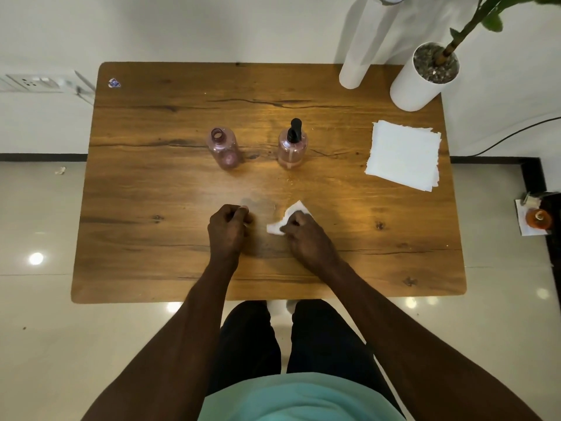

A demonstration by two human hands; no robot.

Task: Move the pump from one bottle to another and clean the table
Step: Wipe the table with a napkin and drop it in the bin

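On table [151, 208], two bottles [224, 148], one pump [294, 129]

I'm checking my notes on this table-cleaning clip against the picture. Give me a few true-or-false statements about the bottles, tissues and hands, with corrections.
1. The black pump sits on the right bottle. True.
2. The left bottle is capped. False: its neck is open, with no cap or pump.
3. The right hand grips a white tissue on the table. True.
4. The stack of tissues lies left of the bottles. False: it lies to their right, near the potted plant.
5. The left hand holds a bottle. False: its fingers are curled, and it touches no bottle.
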